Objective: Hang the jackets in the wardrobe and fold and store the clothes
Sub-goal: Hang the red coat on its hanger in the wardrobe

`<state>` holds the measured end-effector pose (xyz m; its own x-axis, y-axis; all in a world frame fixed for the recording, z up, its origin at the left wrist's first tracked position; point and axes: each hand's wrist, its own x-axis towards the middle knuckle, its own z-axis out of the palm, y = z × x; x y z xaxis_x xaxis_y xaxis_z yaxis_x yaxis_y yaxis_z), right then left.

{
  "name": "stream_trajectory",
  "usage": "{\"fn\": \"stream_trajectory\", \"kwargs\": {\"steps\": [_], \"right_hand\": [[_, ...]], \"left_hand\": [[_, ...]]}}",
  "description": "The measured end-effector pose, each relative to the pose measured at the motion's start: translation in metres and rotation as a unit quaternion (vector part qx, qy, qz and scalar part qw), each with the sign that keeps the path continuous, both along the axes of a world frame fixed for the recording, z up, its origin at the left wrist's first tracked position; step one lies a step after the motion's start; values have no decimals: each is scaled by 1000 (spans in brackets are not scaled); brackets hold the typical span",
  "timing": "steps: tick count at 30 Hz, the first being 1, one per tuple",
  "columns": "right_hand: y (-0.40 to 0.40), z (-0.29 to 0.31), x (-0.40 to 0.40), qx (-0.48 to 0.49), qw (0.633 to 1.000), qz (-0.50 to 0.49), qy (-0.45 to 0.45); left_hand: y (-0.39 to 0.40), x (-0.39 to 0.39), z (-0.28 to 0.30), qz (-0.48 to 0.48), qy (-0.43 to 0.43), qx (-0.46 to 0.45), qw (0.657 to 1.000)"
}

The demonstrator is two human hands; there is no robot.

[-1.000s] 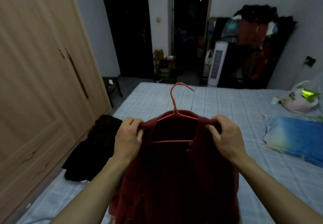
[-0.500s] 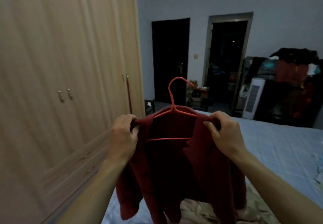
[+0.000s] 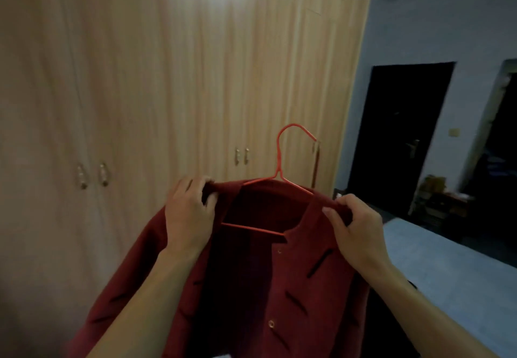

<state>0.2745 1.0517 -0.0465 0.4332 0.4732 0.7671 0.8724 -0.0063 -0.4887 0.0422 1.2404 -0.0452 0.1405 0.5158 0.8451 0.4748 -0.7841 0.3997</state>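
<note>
Red jacket (image 3: 251,287) on orange hanger (image 3: 279,167), held up before closed wardrobe (image 3: 167,78) doors. Left hand (image 3: 187,212) and right hand (image 3: 355,231) each pinch a shoulder. Hook free; open air toward bed (image 3: 453,273), right.

Dark closed door w/ metal lever handle (image 3: 402,139) at right, small beige wall switch (image 3: 453,132) just beside it; pale-blue bed sheet (image 3: 436,268) below, cluttered boxes (image 3: 436,192) by doorway.
</note>
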Motion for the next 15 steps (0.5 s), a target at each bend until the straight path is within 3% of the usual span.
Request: {"fn": "stream_trajectory", "kwargs": {"steps": [15], "right_hand": [[194,8,15,27,978,204,-41]], "left_hand": [[93,-60,39,159,138,74,975]]}}
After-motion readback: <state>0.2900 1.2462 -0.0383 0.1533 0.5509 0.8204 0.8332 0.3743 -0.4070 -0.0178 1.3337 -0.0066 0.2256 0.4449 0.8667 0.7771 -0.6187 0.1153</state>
